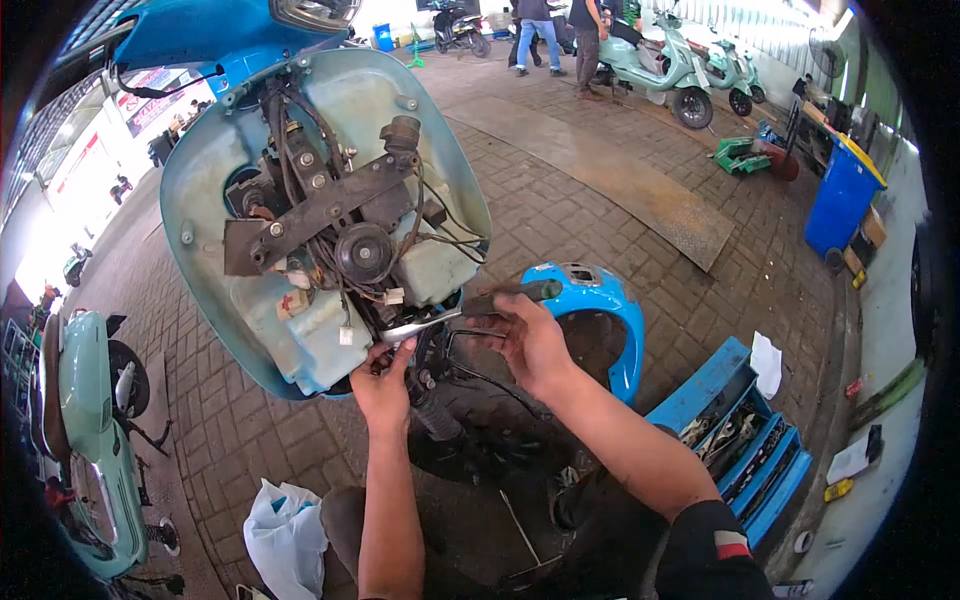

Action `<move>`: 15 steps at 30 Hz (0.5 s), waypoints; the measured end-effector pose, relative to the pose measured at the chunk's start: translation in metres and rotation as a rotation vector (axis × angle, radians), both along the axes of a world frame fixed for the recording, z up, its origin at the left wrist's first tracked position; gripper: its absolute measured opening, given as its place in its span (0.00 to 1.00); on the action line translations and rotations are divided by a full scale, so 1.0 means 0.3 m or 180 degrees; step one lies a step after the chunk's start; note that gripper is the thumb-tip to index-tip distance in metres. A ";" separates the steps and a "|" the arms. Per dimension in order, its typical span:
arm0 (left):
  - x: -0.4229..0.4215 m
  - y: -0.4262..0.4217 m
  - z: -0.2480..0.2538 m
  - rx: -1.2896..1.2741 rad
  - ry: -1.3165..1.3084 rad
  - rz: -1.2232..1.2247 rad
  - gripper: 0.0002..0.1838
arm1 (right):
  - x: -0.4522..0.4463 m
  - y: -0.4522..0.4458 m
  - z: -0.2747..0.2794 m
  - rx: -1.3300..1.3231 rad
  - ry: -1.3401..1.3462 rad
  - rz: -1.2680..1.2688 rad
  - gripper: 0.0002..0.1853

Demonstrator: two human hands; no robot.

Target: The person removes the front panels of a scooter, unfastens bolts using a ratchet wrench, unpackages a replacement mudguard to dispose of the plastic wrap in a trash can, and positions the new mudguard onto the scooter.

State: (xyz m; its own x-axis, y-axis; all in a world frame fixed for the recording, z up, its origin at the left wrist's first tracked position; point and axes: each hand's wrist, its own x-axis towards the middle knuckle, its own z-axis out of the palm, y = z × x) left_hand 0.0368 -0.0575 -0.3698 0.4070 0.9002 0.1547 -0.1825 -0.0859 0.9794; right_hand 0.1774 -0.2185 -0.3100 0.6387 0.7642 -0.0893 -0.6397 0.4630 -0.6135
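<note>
A ratchet wrench (440, 320) with a silver head and a dark handle lies across the lower edge of the scooter's open front shell (190, 300). My right hand (530, 345) is closed around its handle, with the grip's end sticking out past the thumb. At the head end, my left hand (382, 388) pinches near the shell's bottom; what its fingertips hold is partly hidden. Above the hands sit a round black horn (363, 252), a dark metal bracket (330, 215), loose wires and a white tank (325, 340). A fork leg (436, 415) runs down below.
A blue front fender (625, 325) lies on the paving beyond my right hand. An open blue toolbox (745, 440) with tools stands at right. At lower left are a white plastic bag (285, 535) and a green scooter (90, 430). People (540, 35) stand at the back.
</note>
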 end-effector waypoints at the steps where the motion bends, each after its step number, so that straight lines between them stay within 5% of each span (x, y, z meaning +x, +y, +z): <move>1: 0.004 0.002 -0.007 -0.0010 -0.0002 0.0012 0.12 | -0.023 -0.007 0.036 -0.0128 -0.0248 -0.0118 0.16; 8: 0.013 0.011 -0.038 -0.0304 -0.0553 -0.0090 0.09 | -0.144 -0.007 0.039 -0.0172 -0.2535 -0.0649 0.13; 12: 0.008 -0.001 -0.025 -0.0313 -0.0574 -0.0130 0.08 | -0.071 0.019 0.030 0.0129 -0.1048 -0.0666 0.10; 15: 0.004 -0.007 -0.026 -0.0545 -0.0672 -0.0151 0.08 | -0.072 0.025 0.029 0.0122 -0.1295 -0.0580 0.09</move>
